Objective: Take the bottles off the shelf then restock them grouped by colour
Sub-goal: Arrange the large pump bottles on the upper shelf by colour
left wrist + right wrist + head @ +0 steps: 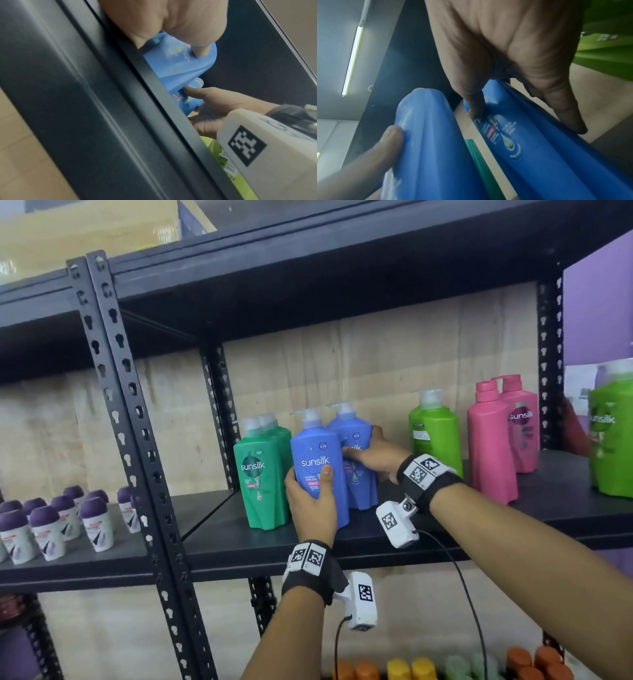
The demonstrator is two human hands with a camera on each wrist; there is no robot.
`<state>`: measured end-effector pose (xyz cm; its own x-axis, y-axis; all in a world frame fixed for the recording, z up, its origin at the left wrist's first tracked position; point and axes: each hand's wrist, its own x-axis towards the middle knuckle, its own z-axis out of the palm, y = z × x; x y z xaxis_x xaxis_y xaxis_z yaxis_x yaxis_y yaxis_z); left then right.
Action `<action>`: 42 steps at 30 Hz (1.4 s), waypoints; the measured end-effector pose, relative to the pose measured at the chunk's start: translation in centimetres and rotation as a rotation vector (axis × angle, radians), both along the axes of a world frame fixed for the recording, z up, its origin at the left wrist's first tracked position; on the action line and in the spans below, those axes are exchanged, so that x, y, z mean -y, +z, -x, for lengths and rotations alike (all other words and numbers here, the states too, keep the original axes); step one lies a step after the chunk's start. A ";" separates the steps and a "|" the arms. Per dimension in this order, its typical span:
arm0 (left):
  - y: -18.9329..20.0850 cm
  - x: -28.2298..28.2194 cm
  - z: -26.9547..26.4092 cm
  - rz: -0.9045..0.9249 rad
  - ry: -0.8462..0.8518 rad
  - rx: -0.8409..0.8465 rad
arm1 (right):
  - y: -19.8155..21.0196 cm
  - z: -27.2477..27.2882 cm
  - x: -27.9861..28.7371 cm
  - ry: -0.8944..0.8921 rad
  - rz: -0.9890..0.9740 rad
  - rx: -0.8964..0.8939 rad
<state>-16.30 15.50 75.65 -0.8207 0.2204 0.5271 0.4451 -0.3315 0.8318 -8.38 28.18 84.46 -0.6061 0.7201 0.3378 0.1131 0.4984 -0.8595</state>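
Black shelf (445, 529): left hand (310, 501) gripping front blue bottle (318, 453), right hand (373, 457) gripping rear blue bottle (356, 440).

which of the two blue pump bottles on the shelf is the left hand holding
The front blue pump bottle, next to the dark green bottles. The left hand grips its lower body; the right hand holds the rear blue pump bottle behind it.

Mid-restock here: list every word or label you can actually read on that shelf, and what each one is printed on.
"sunsilk": front blue bottle, gripped by the left hand.
"sunsilk": front dark green bottle.
"sunsilk": rear pink bottle.
"sunsilk", first letter cut off: light green bottle at the right edge.
"silk", partly hidden: rear blue bottle, held by the right hand.
Small print on all bottles, and the deodorant labels: too small to read.
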 end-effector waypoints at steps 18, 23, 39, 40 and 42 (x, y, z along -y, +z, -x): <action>0.2 0.2 -0.4 -0.004 0.012 -0.009 | 0.2 1.3 0.4 0.109 0.184 -0.110; 0.3 0.3 -0.6 0.005 0.007 -0.005 | 0.3 1.7 0.2 0.101 0.177 -0.103; 0.5 0.6 -0.5 0.018 -0.122 -0.025 | -1.3 -3.6 3.4 0.063 0.015 -0.053; 0.6 0.7 -0.5 0.038 -0.156 -0.022 | -2.1 -3.9 3.8 0.092 0.012 -0.032; 0.8 0.9 -0.4 0.089 -0.226 -0.008 | -3.9 -4.0 4.5 0.140 -0.043 0.073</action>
